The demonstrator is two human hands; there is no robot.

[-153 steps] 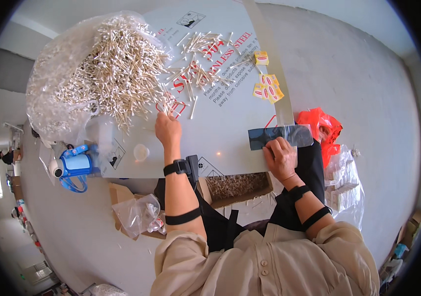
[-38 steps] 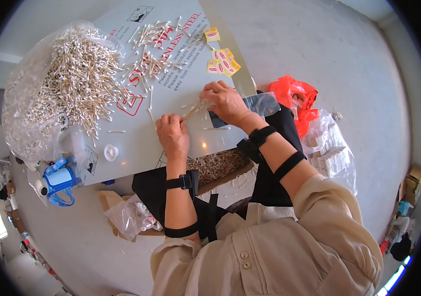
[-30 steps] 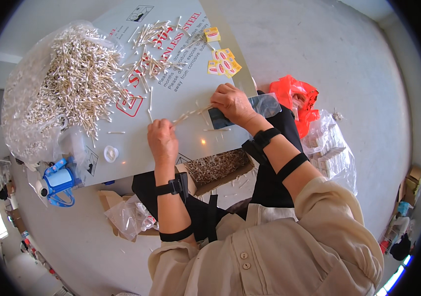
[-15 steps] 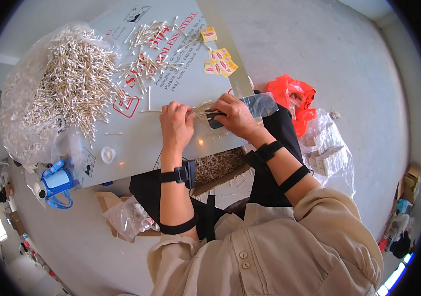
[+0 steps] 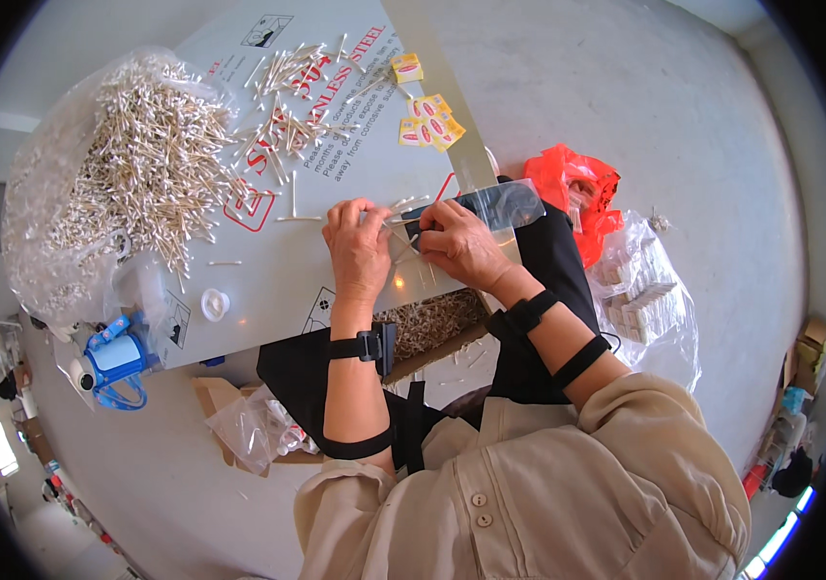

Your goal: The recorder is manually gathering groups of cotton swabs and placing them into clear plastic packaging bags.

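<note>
My left hand [image 5: 357, 249] is over the near part of the metal-topped table [image 5: 268, 261], its fingers closed around the end of a few cotton swabs [image 5: 409, 203]. Just right of it, my right hand [image 5: 463, 242] has its fingertips pressed together among the swabs, and what they pinch is partly hidden. Under and beyond that hand lies a dark flat object [image 5: 490, 205] with a clear plastic piece [image 5: 527, 201] at its end. Single swabs lie left of my left hand. Farther off, loose swabs [image 5: 287, 130] are scattered beside a large heap of swabs [image 5: 157, 145].
The heap spills from a clear bag [image 5: 41, 203]. Yellow cards [image 5: 432, 126] lie near the table's right edge. A small white cup [image 5: 215, 304] and blue bottle [image 5: 115, 358] are at left. Below stands a box of swabs [image 5: 432, 327]; a red bag [image 5: 573, 184] sits right.
Both hands have shifted slightly; the left moved a little right, nearer the right one. My right fingers have drawn in, and more of the dark flat object shows beyond them.
</note>
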